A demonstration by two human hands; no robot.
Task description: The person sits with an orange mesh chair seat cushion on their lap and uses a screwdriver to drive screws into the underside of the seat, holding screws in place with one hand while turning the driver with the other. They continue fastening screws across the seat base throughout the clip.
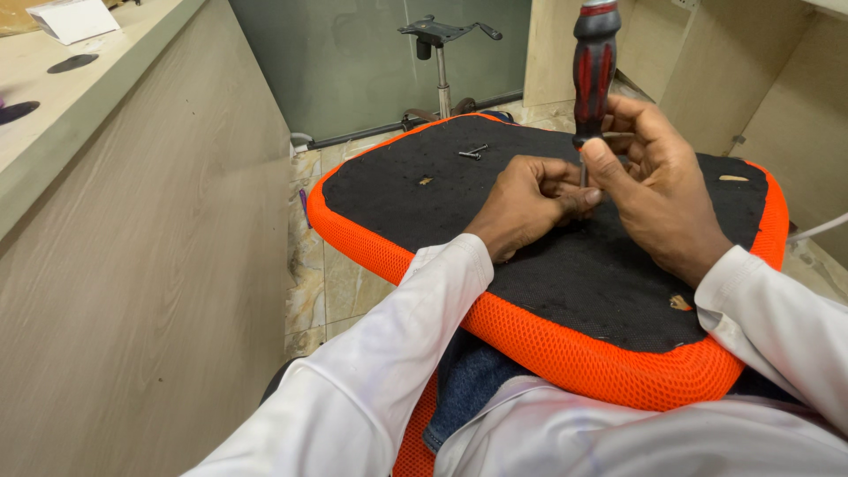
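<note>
An upturned chair seat (424,212) lies across my lap, black fabric underside up, with an orange mesh rim. My right hand (658,190) grips a screwdriver (594,66) with a red and black handle, held upright, its thin shaft pointing down at the seat. My left hand (530,201) pinches at the tip of the shaft, fingers closed around something too small to make out. Two loose screws (473,152) lie on the black fabric beyond my left hand.
A wooden counter wall (150,265) rises close on the left. A chair base with gas post and mechanism plate (442,53) stands on the tiled floor ahead. Wooden cabinet panels (760,79) stand at the right. A white cable (817,231) runs by the seat's right edge.
</note>
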